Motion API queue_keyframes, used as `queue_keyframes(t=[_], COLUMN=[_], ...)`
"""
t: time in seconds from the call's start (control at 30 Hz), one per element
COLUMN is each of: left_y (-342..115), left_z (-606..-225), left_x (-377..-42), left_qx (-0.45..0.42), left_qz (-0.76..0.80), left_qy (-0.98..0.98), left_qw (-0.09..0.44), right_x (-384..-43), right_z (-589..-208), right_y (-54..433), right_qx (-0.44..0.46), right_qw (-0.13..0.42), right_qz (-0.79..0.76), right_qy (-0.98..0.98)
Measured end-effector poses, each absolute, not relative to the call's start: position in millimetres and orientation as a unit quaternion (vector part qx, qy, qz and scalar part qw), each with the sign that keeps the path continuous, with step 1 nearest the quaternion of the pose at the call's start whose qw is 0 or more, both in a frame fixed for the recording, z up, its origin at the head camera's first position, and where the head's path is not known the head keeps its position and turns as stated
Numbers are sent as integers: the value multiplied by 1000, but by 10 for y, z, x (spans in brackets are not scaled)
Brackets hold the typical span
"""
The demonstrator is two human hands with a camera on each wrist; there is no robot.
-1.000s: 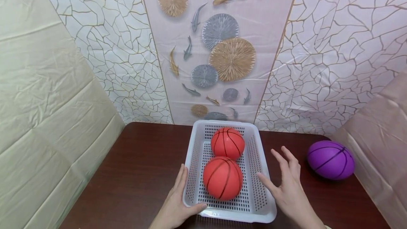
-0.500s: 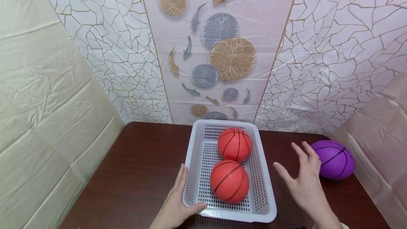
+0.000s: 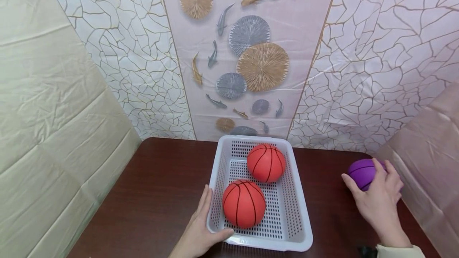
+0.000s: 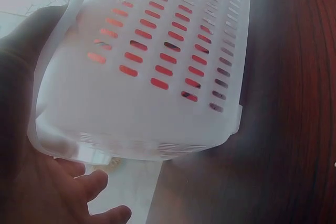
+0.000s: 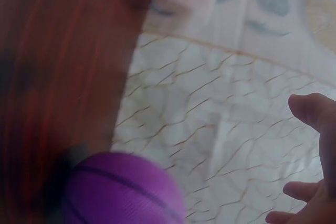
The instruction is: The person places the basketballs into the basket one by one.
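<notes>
A white perforated plastic basket [image 3: 305, 218] stands on the table with two red toy basketballs inside, one near the front [image 3: 244, 204] and one near the back [image 3: 266, 163]. My left hand [image 3: 199, 226] rests at its front left corner, straight fingers along the outer left side, thumb over the front rim. The left wrist view shows the basket's slotted wall [image 4: 115, 98] close up. At the far right, my right hand [image 3: 381, 194] is spread above a purple toy basketball [image 3: 360, 172], partly covering it. In the right wrist view, that purple ball [image 5: 123, 190] appears apart from the visible fingers.
The dark wooden table [image 3: 157, 194] extends to both sides of the basket. A patterned cloth [image 3: 261, 106] hangs behind it. Beige padded panels stand at left [image 3: 64, 150] and right [image 3: 430, 158], the right one close beside the purple ball.
My right hand has moved from the basket's right side out to the purple ball. The front red ball rolled right, then left; the back one shifted right. My left hand has stayed put.
</notes>
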State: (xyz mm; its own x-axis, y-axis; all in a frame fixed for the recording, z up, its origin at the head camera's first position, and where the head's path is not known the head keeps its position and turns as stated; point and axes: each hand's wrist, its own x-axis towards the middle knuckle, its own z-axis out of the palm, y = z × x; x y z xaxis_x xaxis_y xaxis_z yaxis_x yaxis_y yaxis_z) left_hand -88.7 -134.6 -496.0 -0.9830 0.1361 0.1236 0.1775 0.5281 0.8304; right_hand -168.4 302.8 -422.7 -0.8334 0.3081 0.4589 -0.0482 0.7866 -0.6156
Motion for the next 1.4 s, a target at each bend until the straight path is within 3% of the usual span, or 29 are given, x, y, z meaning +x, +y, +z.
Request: queue_keyframes(t=[0.4, 0.97, 1.4], left_y=[-1348, -1345, -1345], left_z=[-4962, -4958, -4950], left_x=[-902, -903, -901], left_qx=[-89, -94, -95], left_qz=[-481, -478, -481], left_qy=[-872, -873, -871], left_qw=[20, 24, 19], right_x=[-1888, -2069, -2161], right_z=[-4365, -4568, -4673], right_y=[3502, 3625, 3685], right_qx=[-145, -155, -171], right_qw=[229, 186, 183], right_qz=[306, 300, 289], right_qy=[-913, -923, -924])
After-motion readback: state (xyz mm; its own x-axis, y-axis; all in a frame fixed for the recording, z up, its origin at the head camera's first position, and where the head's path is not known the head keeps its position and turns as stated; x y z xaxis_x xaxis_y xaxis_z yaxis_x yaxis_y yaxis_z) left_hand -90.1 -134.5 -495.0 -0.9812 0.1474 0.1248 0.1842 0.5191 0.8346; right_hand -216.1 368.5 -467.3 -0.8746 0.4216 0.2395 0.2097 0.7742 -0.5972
